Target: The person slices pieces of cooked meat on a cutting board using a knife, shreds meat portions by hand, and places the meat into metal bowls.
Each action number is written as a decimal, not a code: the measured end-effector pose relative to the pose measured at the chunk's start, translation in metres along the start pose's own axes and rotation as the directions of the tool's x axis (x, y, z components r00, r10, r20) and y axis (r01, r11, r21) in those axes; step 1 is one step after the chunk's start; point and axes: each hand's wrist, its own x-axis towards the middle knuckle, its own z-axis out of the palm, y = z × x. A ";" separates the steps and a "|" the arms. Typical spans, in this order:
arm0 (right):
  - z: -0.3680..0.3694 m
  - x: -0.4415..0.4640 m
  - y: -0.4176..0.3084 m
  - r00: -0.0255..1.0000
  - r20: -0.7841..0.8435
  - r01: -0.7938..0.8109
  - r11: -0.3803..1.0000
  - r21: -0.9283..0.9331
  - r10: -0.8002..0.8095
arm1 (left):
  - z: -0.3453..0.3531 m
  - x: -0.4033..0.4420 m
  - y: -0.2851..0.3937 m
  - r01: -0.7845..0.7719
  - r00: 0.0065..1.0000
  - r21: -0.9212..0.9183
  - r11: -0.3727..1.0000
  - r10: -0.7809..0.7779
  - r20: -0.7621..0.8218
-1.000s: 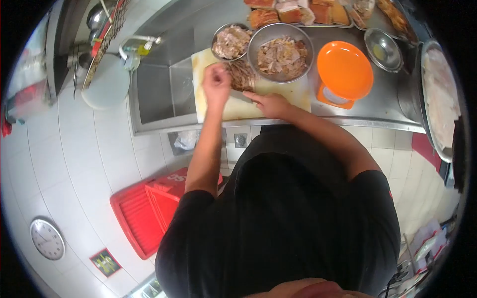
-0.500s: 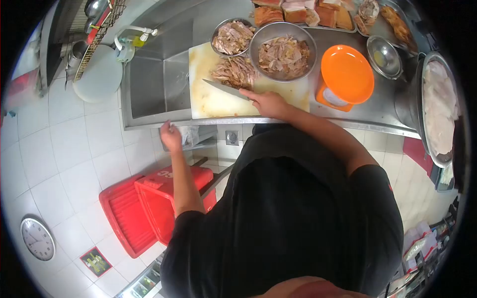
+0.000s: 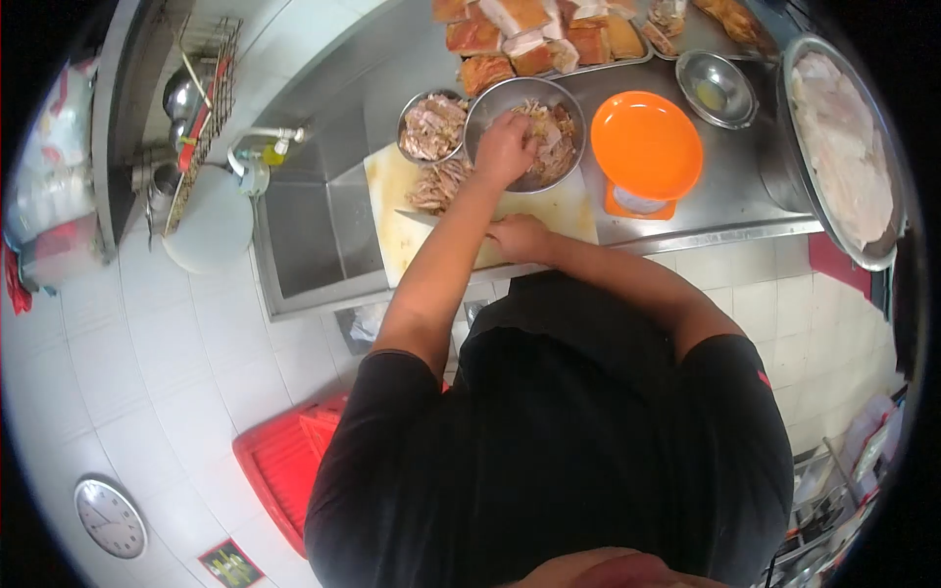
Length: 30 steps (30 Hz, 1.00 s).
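Observation:
My left hand (image 3: 505, 150) reaches into the larger steel bowl (image 3: 482, 96), its fingers curled down at the cut meat (image 3: 555, 147) there. Exactly how much it grips is hidden. My right hand (image 3: 520, 238) is closed around the handle of a knife (image 3: 420, 217), held low over the white cutting board (image 3: 394, 240). The blade points left and passes partly behind my left forearm. Beside it on the board lies a pile of sliced meat (image 3: 437, 186). A smaller steel bowl (image 3: 431, 127) with more cut meat stands behind the pile.
An orange scale (image 3: 647, 147) stands right of the board, near a small metal bowl (image 3: 717, 90). Roasted pork slabs (image 3: 529, 34) fill a tray at the back. A large basin (image 3: 848, 147) of pale meat is far right; a sink (image 3: 319, 235) lies left.
My left hand has moved from beside the counter's front edge, up and right into the larger bowl. The right hand keeps the knife. The whole view has shifted and turned slightly.

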 end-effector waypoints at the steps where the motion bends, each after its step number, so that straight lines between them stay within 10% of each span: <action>1: -0.001 0.000 0.001 1.000 0.009 0.000 1.000 0.008 -0.001 | 0.007 0.005 0.001 0.018 0.999 0.046 0.999 -0.019 0.031; 12: -0.003 -0.002 -0.001 0.999 -0.028 -0.039 0.995 0.088 0.042 | 0.018 0.012 0.005 0.374 0.923 0.020 0.927 -0.374 0.088; 18: -0.003 0.005 -0.007 0.996 0.036 -0.076 0.997 0.003 0.075 | 0.021 0.003 -0.011 0.230 0.973 -0.083 0.970 -0.230 0.002; 24: -0.006 0.007 -0.013 0.991 0.046 -0.122 0.992 -0.002 0.122 | 0.033 0.001 -0.004 -0.003 1.000 0.193 0.981 0.008 -0.023; 30: 0.017 0.009 0.002 0.995 -0.085 -0.043 0.996 0.074 0.049 | 0.023 0.003 -0.018 0.304 0.952 -0.138 0.943 -0.296 0.079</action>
